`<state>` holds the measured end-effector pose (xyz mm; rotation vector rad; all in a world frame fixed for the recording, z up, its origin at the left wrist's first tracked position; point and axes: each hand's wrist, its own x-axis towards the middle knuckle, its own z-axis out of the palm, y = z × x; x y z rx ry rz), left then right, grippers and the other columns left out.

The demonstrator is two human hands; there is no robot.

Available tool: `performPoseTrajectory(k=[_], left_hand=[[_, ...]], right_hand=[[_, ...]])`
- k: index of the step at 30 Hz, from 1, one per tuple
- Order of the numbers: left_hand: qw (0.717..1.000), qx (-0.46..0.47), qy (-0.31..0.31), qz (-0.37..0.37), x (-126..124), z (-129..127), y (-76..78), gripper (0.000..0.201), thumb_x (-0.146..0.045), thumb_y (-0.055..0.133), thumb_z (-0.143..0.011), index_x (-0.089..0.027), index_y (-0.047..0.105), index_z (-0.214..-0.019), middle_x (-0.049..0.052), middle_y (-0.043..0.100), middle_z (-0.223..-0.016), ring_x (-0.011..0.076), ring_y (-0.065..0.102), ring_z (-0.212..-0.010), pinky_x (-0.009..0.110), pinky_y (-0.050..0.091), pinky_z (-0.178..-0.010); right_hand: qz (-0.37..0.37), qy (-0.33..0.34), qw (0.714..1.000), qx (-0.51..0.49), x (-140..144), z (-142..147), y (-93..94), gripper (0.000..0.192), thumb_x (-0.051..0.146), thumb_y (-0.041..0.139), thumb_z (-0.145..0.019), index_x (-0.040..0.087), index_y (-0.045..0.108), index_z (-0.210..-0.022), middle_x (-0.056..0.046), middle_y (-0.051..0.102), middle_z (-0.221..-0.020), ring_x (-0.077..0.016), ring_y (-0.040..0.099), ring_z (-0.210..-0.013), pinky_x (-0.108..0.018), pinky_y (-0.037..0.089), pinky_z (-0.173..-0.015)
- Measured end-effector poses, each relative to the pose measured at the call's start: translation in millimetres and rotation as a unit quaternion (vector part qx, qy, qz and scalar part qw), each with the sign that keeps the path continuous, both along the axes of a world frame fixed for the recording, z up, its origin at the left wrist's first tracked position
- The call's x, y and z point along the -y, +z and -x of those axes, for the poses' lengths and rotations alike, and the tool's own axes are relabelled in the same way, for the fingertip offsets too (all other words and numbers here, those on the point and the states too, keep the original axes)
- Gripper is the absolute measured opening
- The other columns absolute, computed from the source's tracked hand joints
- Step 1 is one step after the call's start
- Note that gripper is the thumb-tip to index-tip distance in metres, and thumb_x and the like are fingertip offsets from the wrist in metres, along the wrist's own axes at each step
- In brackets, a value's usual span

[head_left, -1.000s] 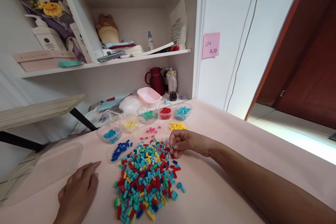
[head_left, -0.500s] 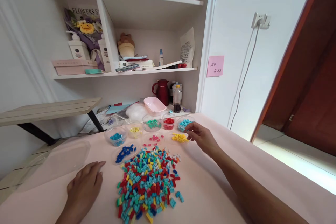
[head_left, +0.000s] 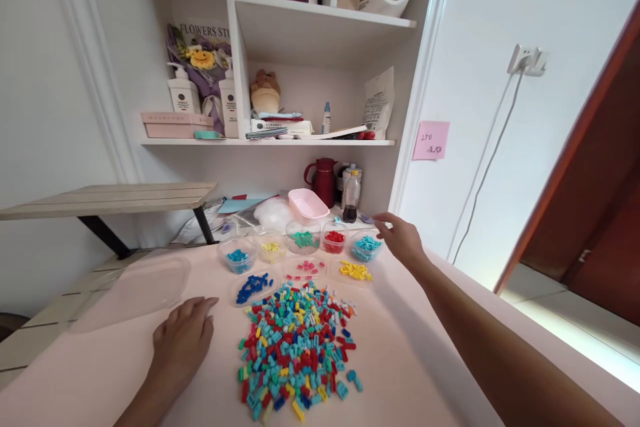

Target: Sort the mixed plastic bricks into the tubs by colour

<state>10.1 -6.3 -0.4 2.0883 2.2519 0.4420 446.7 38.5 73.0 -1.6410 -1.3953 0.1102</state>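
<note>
A large heap of mixed small building bricks (head_left: 300,347) lies on the pink table, mostly turquoise, red and yellow. My right hand (head_left: 403,239) hovers beside the tub of turquoise bricks (head_left: 366,247), fingers apart, with nothing visible in them. My left hand (head_left: 184,335) rests on the table left of the heap, fingers loosely stretched out and holding nothing. Around the back of the heap stand clear tubs with red bricks (head_left: 334,240), green bricks (head_left: 303,239), pale yellow bricks (head_left: 271,250) and blue bricks (head_left: 238,260). Shallower ones hold dark blue bricks (head_left: 254,287), pink bricks (head_left: 307,269) and yellow bricks (head_left: 355,271).
A clear plastic lid or tray (head_left: 145,290) lies at the left. Behind the tubs are a pink basin (head_left: 307,203), a dark red jug (head_left: 323,181) and a bottle with dark liquid (head_left: 351,197). A wooden bench-like stand (head_left: 115,197) juts in from the left under the shelves.
My right hand has lifted up and away from between the turquoise and yellow tubs to the right of the turquoise one. The view has shifted left and up; my left hand stays put.
</note>
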Motion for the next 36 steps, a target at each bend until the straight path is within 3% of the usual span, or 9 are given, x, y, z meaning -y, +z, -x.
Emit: performPoseTrajectory(k=[3, 6, 9, 11, 13, 15, 24, 33, 36], left_hand=[[1.0, 0.005, -0.003, -0.002, -1, 0, -2.0, 0.046, -0.024, 0.03, -0.091, -0.028, 0.059, -0.126, 0.006, 0.053, -0.137, 0.0244, 0.042, -0.128, 0.048, 0.028, -0.104], [1.0, 0.007, -0.006, -0.015, -3, 2, -5.9, 0.045, -0.025, 0.03, -0.09, -0.028, 0.059, -0.125, 0.007, 0.054, -0.136, 0.0249, 0.043, -0.126, 0.048, 0.029, -0.103], [1.0, 0.003, -0.006, -0.024, -5, 3, -8.4, 0.045, -0.027, 0.029, -0.091, -0.028, 0.059, -0.124, 0.006, 0.054, -0.135, 0.0248, 0.043, -0.127, 0.047, 0.029, -0.103], [1.0, -0.003, -0.007, -0.026, -5, 2, -8.8, 0.045, -0.028, 0.028, -0.091, -0.029, 0.059, -0.125, 0.006, 0.054, -0.135, 0.0248, 0.043, -0.127, 0.047, 0.029, -0.103], [1.0, -0.009, -0.009, -0.024, -4, 2, -8.7, 0.046, -0.028, 0.027, -0.091, -0.029, 0.058, -0.125, 0.006, 0.054, -0.135, 0.0248, 0.044, -0.126, 0.047, 0.03, -0.103], [1.0, -0.014, -0.007, -0.019, -4, 2, -8.6, 0.046, -0.027, 0.027, -0.091, -0.029, 0.058, -0.125, 0.005, 0.054, -0.135, 0.0252, 0.044, -0.126, 0.048, 0.031, -0.102], [1.0, -0.01, -0.003, -0.019, -4, 0, -9.3, 0.045, -0.028, 0.029, -0.09, -0.03, 0.058, -0.124, 0.004, 0.055, -0.133, 0.0259, 0.045, -0.124, 0.049, 0.032, -0.101], [1.0, -0.008, -0.002, -0.027, -4, -1, -10.1, 0.045, -0.028, 0.03, -0.09, -0.03, 0.059, -0.124, 0.004, 0.056, -0.132, 0.0263, 0.045, -0.124, 0.049, 0.032, -0.101], [1.0, -0.008, -0.002, -0.025, -4, 0, -10.0, 0.044, -0.027, 0.03, -0.09, -0.03, 0.06, -0.123, 0.004, 0.056, -0.133, 0.0261, 0.046, -0.124, 0.049, 0.033, -0.101]], right_hand=[[-0.037, 0.078, 0.987, -0.134, 15, 16, 1.4, 0.029, 0.044, 0.052, -0.085, 0.021, 0.062, -0.1, -0.006, 0.066, -0.09, -0.0177, 0.064, -0.067, -0.031, 0.047, -0.059], [-0.035, 0.176, 0.957, -0.23, 36, 31, 0.1, 0.031, 0.046, 0.057, -0.083, 0.019, 0.061, -0.098, -0.001, 0.058, -0.071, -0.0127, 0.054, -0.054, -0.027, 0.044, -0.052], [0.118, 0.326, 0.914, -0.211, 56, 38, -9.0, 0.027, 0.042, 0.058, -0.084, 0.017, 0.062, -0.092, 0.004, 0.05, -0.059, -0.0088, 0.044, -0.047, -0.024, 0.038, -0.047], [0.27, 0.426, 0.851, -0.148, 66, 41, -19.7, 0.022, 0.036, 0.061, -0.082, 0.016, 0.065, -0.091, 0.003, 0.053, -0.06, -0.0082, 0.045, -0.048, -0.023, 0.038, -0.048], [0.379, 0.481, 0.786, -0.079, 74, 43, -30.4, 0.018, 0.028, 0.065, -0.077, 0.016, 0.065, -0.09, 0.002, 0.058, -0.067, -0.0089, 0.05, -0.053, -0.021, 0.041, -0.05], [0.425, 0.495, 0.757, -0.029, 81, 46, -36.7, 0.019, 0.021, 0.067, -0.072, 0.017, 0.064, -0.091, 0.001, 0.062, -0.074, -0.0097, 0.053, -0.059, -0.02, 0.043, -0.052], [0.358, 0.55, 0.742, 0.134, 106, 68, -34.3, 0.028, 0.031, 0.075, -0.071, 0.021, 0.061, -0.094, 0.005, 0.059, -0.072, -0.0095, 0.053, -0.063, -0.019, 0.035, -0.055], [0.271, 0.469, 0.805, 0.242, 111, 82, -35.9, 0.016, 0.013, 0.058, -0.071, 0.023, 0.049, -0.08, 0.006, 0.055, -0.075, -0.0097, 0.043, -0.065, -0.021, 0.029, -0.058], [0.243, 0.482, 0.806, 0.245, 109, 80, -34.2, 0.018, 0.006, 0.049, -0.068, 0.021, 0.047, -0.076, 0.005, 0.055, -0.08, -0.0096, 0.042, -0.068, -0.02, 0.03, -0.06]])
